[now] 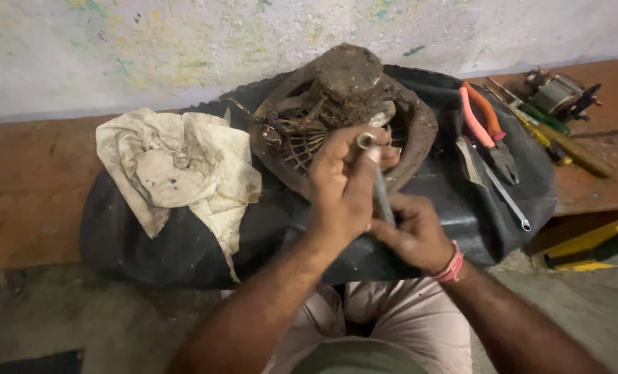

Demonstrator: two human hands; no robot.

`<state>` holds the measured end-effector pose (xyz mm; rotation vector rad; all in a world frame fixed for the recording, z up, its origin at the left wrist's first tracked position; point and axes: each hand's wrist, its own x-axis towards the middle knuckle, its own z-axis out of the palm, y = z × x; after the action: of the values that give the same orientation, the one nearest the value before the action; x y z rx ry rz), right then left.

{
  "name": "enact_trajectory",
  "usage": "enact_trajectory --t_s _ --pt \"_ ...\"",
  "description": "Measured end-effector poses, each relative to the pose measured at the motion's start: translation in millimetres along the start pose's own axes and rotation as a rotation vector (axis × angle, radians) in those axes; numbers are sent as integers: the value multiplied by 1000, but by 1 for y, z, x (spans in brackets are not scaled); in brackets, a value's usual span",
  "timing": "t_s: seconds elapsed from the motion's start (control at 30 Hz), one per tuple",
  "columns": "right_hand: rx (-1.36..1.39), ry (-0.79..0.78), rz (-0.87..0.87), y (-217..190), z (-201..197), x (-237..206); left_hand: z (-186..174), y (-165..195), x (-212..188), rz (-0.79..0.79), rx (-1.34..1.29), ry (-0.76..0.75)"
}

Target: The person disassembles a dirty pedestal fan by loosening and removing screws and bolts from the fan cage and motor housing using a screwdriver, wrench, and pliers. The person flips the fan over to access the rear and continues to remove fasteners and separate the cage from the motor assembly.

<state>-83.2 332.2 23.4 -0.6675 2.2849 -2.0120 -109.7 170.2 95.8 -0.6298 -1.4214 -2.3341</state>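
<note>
Both your left hand (340,190) and right hand (413,235) clamp the slim grey metal rod (380,181), upright, just before the rusty round motor housing (343,104).

Metal rod (380,185): slender, grey, with a hollow round end uppermost – a tubular socket shape. It stands near upright, tilted slightly, its lower part hidden within the grip. The left hand (342,188) wraps the upper shaft, fingertips closing just below the open end; the right hand (414,232) clasps the lower shaft.

Motor assembly (343,111): rusted, dirt-caked, a rounded hub at centre with a ring-shaped grille frame around it – resting on a black rubber tube just behind the rod. Whether the rod's end touches it cannot be told.
</note>
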Motion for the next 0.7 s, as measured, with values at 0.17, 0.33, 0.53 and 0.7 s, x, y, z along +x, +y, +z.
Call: enact_trajectory --t_s 0.17,0.33,0.53,0.7 --pt "28 387 35 17 -39 3 -41 -20 11 -195 217 187" --pt "-49 396 81 47 -60 16 -49 -67 37 -586 129 251" --pt "17 347 192 50 -59 14 -35 -88 45 -464 -50 446" --pt "-38 322 190 43 -58 14 -36 -83 50 -543 -431 525"
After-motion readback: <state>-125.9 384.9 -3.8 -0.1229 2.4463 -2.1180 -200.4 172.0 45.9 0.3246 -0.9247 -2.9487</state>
